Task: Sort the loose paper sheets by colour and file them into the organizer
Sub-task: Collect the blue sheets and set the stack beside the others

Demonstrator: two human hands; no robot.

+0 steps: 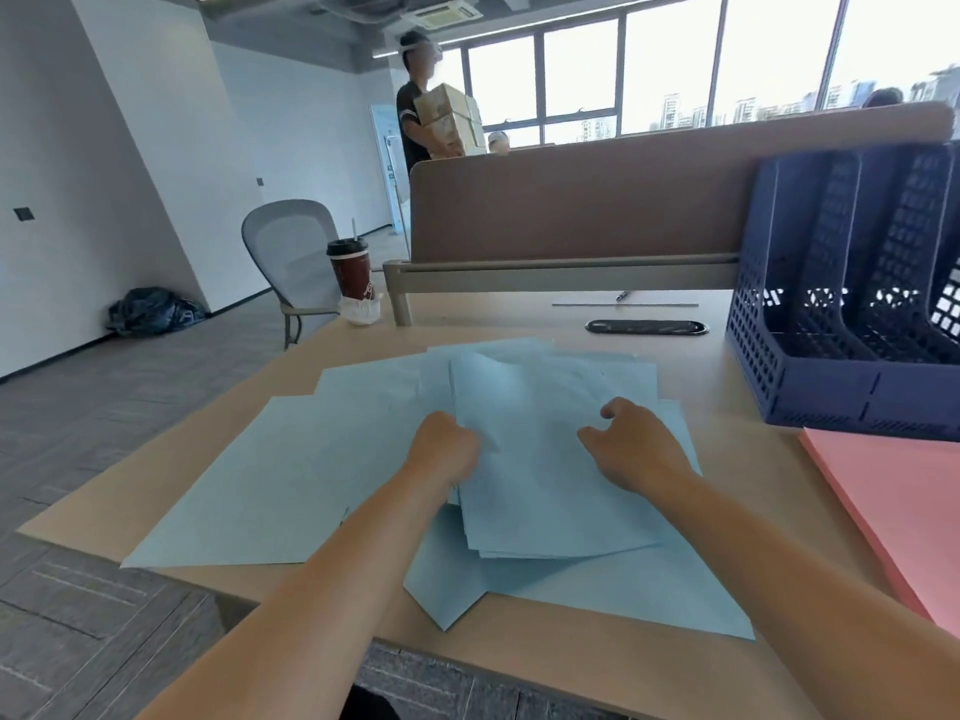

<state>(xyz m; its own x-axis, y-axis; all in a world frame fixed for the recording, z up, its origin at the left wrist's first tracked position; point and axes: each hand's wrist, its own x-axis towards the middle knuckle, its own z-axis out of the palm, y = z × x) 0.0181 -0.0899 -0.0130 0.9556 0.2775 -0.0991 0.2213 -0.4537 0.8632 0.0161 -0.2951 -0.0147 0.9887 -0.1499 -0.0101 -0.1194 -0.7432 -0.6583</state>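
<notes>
Blue sheets (545,459): left hand (441,449) fingers grasp them, right hand (639,449) fingers rest released.

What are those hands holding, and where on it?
The left hand grips the blue sheets by their left edge. The right hand rests on top, fingers curled; whether it grips cannot be told.

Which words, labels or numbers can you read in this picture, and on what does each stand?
No text here can be read.
Cup: white mark, too blurred.
Banner by the far wall: print too blurred.
Cardboard boxes: markings too blurred.
The blue sheets: no writing shows.
</notes>
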